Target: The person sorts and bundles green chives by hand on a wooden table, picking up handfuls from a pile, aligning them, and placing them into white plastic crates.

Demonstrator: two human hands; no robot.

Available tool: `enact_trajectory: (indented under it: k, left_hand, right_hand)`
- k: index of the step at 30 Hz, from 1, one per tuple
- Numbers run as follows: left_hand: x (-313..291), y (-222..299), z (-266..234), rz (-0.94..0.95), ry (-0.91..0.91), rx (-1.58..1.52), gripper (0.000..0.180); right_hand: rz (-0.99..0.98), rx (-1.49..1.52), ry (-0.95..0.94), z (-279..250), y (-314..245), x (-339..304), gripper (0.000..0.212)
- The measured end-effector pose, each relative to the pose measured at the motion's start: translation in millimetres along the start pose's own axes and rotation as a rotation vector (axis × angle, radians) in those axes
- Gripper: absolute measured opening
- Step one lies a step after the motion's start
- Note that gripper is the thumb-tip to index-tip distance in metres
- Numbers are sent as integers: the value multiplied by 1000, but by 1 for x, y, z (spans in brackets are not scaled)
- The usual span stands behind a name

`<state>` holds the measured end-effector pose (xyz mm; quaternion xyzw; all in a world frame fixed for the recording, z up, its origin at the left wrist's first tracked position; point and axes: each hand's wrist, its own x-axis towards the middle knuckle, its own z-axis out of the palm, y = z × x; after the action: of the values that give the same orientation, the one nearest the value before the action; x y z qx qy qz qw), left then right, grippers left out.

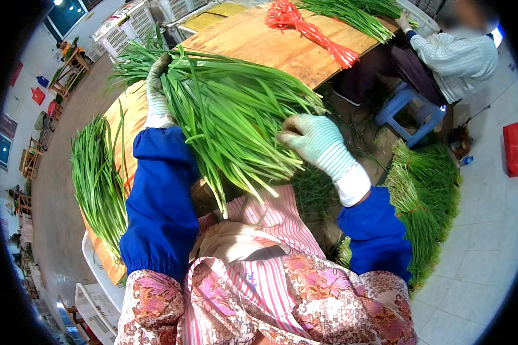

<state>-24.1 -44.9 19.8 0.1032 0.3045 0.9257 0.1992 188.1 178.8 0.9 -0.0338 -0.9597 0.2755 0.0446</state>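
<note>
A large loose bunch of garlic chives (pixel 230 109) lies across the wooden table's edge, its pale stem ends pointing right and toward me. My left hand (pixel 157 80), in a dirty striped glove, is closed around the leafy part at the far left; leaves cover some of its fingers. At the stem ends on the right, my right hand (pixel 316 141) has its gloved fingers bent in a pinch against the outer stems. How many stems they hold is hidden. Blue sleeve covers reach up both my forearms.
Another chive pile (pixel 98 184) rests on the table's (pixel 236 37) left side. Red ties (pixel 311 31) lie at the back. A co-worker (pixel 457 57) sits at the far right by a blue stool (pixel 411 109). Bundled chives (pixel 426 201) stand on the floor to my right.
</note>
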Motion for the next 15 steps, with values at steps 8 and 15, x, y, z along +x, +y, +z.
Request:
enact_trajectory:
  k: [8,15]
  left_hand:
    - [-3,5,1,-73,-146,-100,25]
    - [-9,1,3,-40,-128,-105,23]
  right_hand:
    - [-124,49,421,29,-10,9,17]
    - [56,454,74,8,6,-7,23]
